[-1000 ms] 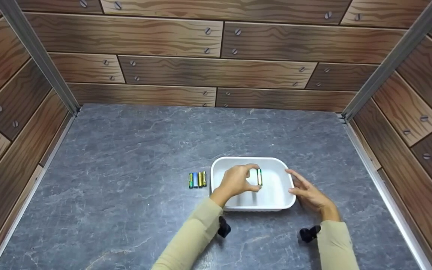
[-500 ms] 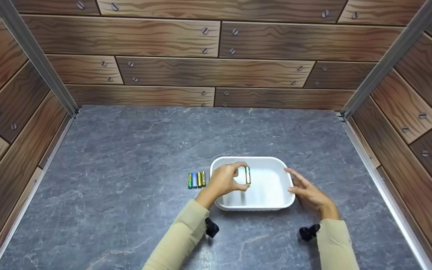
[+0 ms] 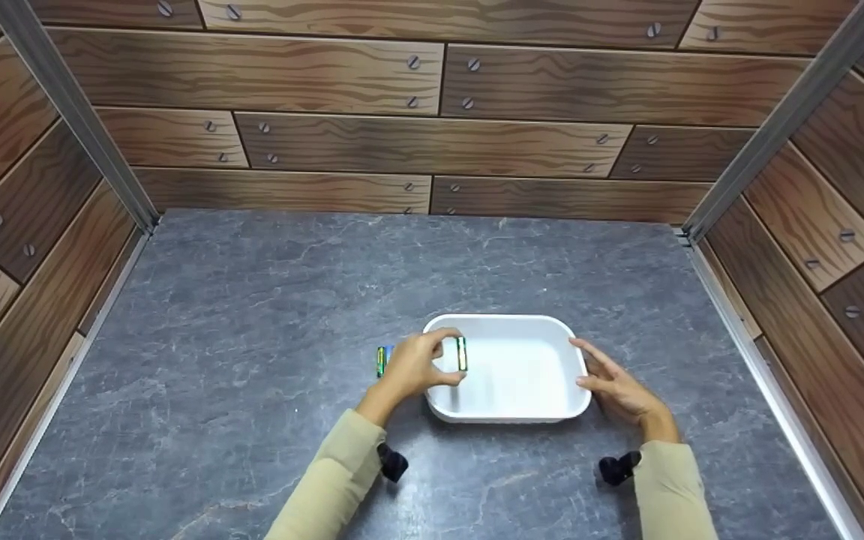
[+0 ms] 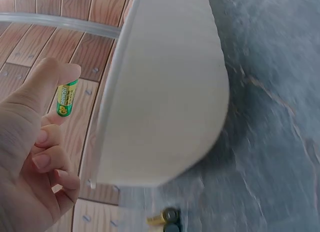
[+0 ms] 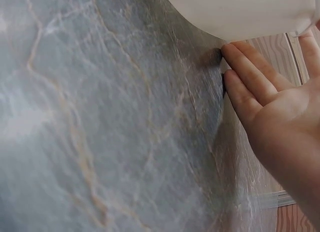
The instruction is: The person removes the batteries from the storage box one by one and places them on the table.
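Observation:
Between thumb and finger my left hand (image 3: 411,364) pinches a small green and yellow battery (image 3: 462,354) by its two ends. It holds the battery above the left part of a white rectangular tub (image 3: 529,416). The left wrist view shows the green battery (image 4: 66,98) beside the tub's outer wall (image 4: 165,91), higher than the rim. My right hand (image 3: 623,390) rests at the tub's right end, thumb and a finger touching the rim. Its fingers (image 5: 250,71) look fairly straight in the right wrist view. No contents are seen inside the tub.
Left of the tub, batteries stand in a row on the grey marbled surface (image 3: 252,337); a green battery (image 3: 382,361) shows, others are hidden by my left hand. A gold battery end (image 4: 164,218) appears in the left wrist view. Wood-patterned walls (image 3: 432,142) surround the surface.
My left hand has moved left with the pinched battery, from over the tub's middle toward its left side, now covering most of the battery row. My right hand has stayed at the rim.

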Motion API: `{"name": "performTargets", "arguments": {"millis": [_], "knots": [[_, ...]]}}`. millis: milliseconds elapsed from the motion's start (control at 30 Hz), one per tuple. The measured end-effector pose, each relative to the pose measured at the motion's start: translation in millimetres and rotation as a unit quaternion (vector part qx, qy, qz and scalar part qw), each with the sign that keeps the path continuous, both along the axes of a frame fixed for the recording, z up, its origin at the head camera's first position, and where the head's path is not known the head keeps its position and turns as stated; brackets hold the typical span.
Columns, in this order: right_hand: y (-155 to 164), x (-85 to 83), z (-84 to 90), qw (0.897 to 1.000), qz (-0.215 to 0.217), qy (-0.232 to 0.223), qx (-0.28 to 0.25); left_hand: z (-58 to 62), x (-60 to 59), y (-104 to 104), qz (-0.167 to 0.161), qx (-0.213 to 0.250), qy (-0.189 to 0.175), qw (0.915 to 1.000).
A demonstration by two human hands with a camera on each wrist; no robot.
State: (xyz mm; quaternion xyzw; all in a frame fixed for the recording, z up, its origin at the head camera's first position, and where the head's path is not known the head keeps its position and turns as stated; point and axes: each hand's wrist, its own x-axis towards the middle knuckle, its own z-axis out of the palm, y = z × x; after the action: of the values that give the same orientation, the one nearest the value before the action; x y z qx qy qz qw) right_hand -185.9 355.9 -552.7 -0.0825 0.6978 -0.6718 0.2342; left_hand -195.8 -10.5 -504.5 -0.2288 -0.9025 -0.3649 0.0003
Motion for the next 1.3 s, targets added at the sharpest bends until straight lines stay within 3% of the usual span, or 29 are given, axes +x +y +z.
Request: {"name": "performTargets", "arguments": {"millis": [400,600,767,1067,1300], "knots": [[1.4,1.8,-2.7,1.0,0.003,0.008,-0.017,-11.6,5.3,-30.7,0.026,0.021,-0.013,0.9994],[1.3,1.4,-4.3,0.999,0.011,0.02,-0.038,-15.3,4.5,-46.3,0.029,0.054,-0.016,0.998],[1.9,0.8,-4.7,0.998,0.017,0.023,-0.048,-17.2,3.1,-60.5,0.034,0.081,-0.033,0.9956],[2.6,0.0,-2.9,1.0,0.007,0.011,-0.025,-25.5,1.9,-81.5,0.044,0.088,-0.072,0.9925],[3.3,-0.6,-3.6,0.999,0.015,0.014,-0.035,-34.5,0.1,-92.6,0.044,0.096,-0.089,0.9904]]}}
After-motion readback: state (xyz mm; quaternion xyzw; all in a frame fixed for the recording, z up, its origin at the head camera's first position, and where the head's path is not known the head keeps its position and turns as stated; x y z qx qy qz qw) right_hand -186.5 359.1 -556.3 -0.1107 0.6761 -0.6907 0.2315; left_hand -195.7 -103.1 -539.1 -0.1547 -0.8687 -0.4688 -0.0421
